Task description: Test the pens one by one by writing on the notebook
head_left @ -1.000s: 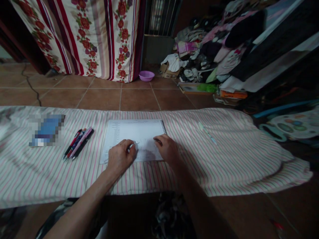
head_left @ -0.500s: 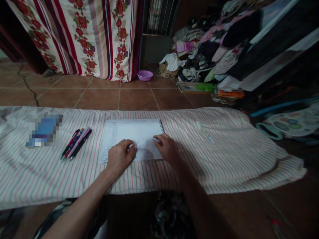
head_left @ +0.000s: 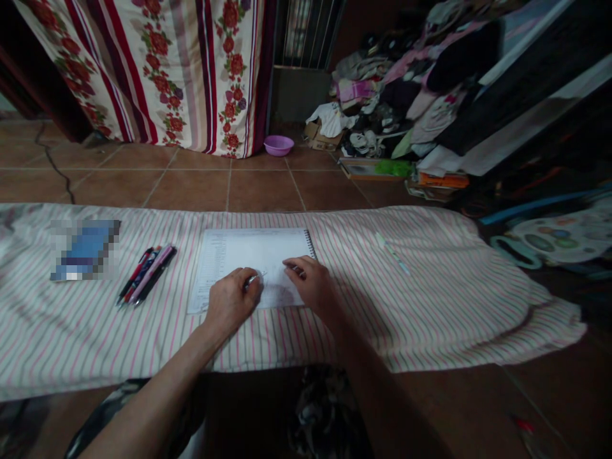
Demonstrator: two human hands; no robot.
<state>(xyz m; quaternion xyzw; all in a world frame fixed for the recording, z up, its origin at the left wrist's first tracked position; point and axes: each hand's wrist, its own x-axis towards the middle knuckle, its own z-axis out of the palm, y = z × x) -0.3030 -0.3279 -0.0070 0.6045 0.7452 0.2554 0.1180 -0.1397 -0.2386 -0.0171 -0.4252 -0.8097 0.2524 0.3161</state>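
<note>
My left hand (head_left: pixel 234 294) is closed around a pen (head_left: pixel 253 278), whose thin, shiny end points right from between thumb and forefinger. That hand rests on the lower left of a white spiral-bound notebook (head_left: pixel 255 248). My right hand (head_left: pixel 312 280) is at the notebook's lower right, its fingers pinched on a slim grey piece (head_left: pixel 299 271). Most of this piece is hidden by the fingers, so its kind is unclear. A small gap separates the two hands, and faint marks show on the page between them.
Several pens (head_left: pixel 147 275) lie bunched left of the notebook, beside a blurred-out phone-like object (head_left: pixel 86 250). A slim pale pen (head_left: pixel 393 252) lies to the right. Striped cloth (head_left: pixel 430 306) covers the low surface. Beyond are a purple basin (head_left: pixel 278 145) and piled clothes (head_left: pixel 396 89).
My right hand has shifted slightly left, closer to my left hand, and its fingers now cover more of the grey piece. My left hand stays almost still with the pen.
</note>
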